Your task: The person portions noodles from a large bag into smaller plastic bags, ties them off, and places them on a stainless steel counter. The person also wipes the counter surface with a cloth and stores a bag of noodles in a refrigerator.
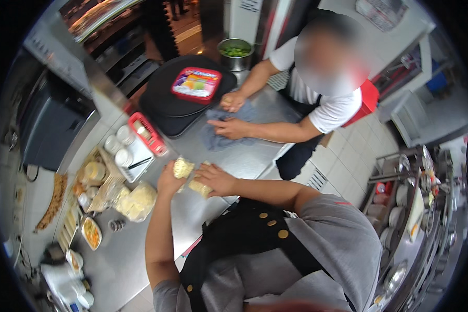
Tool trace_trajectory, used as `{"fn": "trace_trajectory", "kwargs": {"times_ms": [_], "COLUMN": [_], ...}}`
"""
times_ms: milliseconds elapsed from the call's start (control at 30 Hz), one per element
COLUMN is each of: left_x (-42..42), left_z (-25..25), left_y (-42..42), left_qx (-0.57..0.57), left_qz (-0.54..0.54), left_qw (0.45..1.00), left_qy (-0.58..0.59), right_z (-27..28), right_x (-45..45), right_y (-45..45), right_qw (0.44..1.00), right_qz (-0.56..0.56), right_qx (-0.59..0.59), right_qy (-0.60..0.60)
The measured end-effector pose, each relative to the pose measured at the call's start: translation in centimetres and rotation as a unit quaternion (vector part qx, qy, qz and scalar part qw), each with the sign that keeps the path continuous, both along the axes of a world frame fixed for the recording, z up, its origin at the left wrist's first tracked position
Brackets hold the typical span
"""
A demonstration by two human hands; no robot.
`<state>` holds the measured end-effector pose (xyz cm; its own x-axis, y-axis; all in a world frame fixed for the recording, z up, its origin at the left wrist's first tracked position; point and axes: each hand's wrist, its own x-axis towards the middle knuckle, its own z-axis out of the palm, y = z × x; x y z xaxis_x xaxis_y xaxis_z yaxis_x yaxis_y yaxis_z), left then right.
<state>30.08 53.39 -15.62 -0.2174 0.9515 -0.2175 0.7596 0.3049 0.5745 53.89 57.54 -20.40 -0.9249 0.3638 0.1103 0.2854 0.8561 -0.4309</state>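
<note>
In my left hand (pixel 171 180) is a small clear plastic bag of pale yellow, crumbly food (pixel 183 168), held just above the steel counter (pixel 183 218). My right hand (pixel 217 180) lies over a second similar bag (pixel 200 188), with the fingers spread across its top; whether they grip it is hard to tell. The two bags are close together. A larger plastic bag of pale yellow food (pixel 137 202) rests on the counter to the left of my left forearm.
Across the counter, a co-worker's hands (pixel 234 126) are on a grey cloth (pixel 214 138). Behind it, a red-lidded tub (pixel 198 85) sits on black round trays (pixel 156 91). A red basket (pixel 146 132), white tray (pixel 137 171) with jars, and food dish (pixel 91 233) line the left.
</note>
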Motion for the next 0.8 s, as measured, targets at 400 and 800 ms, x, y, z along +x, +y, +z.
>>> {"fn": "trace_trajectory", "kwargs": {"times_ms": [400,800], "left_x": [-1.8,4.3], "left_z": [-7.4,-2.4], "left_y": [6.5,3.8], "left_qx": [-0.192,-0.137], "left_qz": [-0.081,-0.047], "left_qw": [0.973,0.982], "left_qy": [-0.095,0.125], "right_z": [-0.1,-1.9], "right_x": [2.0,0.8], "right_y": [-2.1,-1.9], "right_qw": [0.988,0.983], "right_qz": [-0.003,-0.005], "right_qx": [0.108,0.102], "right_qy": [0.112,0.154]}}
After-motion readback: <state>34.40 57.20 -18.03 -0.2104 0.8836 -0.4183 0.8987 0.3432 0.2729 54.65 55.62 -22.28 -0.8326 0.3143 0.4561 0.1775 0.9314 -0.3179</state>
